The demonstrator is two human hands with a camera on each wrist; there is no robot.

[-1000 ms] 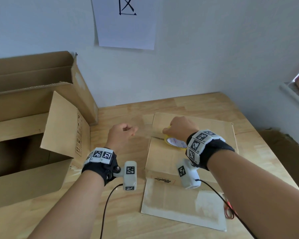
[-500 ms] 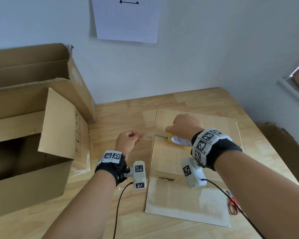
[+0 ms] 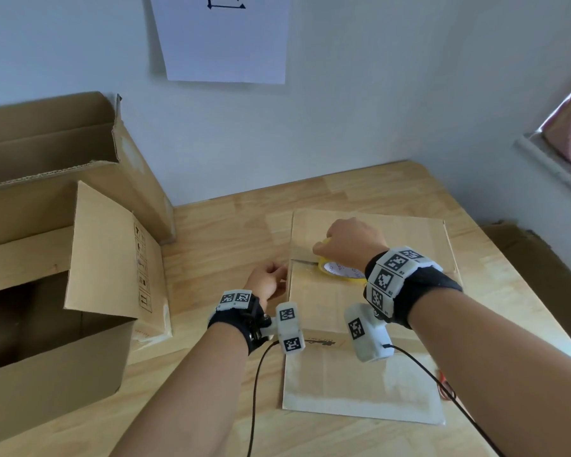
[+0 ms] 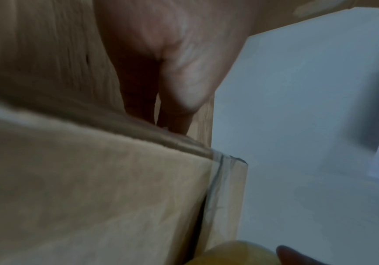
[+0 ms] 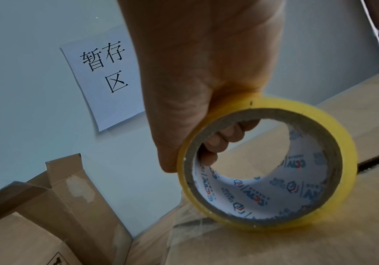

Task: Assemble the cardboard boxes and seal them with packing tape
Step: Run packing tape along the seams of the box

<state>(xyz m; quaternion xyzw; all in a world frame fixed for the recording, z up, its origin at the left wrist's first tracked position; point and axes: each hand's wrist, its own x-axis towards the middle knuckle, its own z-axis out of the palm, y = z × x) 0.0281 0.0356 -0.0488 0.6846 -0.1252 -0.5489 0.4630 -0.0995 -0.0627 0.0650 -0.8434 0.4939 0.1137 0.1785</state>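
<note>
A: Where is the tape (image 3: 341,271)?
B: The yellow roll stands on edge on top of the closed box (image 3: 370,301) on the counter (image 3: 218,239), right over the seam between the flaps. The right hand (image 3: 350,245) grasps it from above, fingers (image 5: 220,141) hooked through the core and the thumb side outside the rim

A: And the strip itself?
B: In the right wrist view a clear length runs from the bottom of the roll toward the box's left edge, lying along the seam. It looks stuck down there, though the glare makes it hard to be sure

A: What is the left hand (image 3: 267,285) doing?
B: It sits at the left edge of the box, just beside the seam's end, well left of the roll. The fingers are curled, and the fingertips (image 4: 177,125) meet the box's edge where the tape folds over the corner. Whether they pinch the tape end or only press it I cannot tell; the left wrist view is blurred

A: Anything else about?
B: Two bigger open boxes (image 3: 47,291) stand at the left of the counter, one flap tilted up toward the middle. A white sheet (image 3: 225,37) with black characters hangs on the wall behind, and something red (image 3: 444,387) shows at the counter's right edge, mostly hidden by the forearm
</note>
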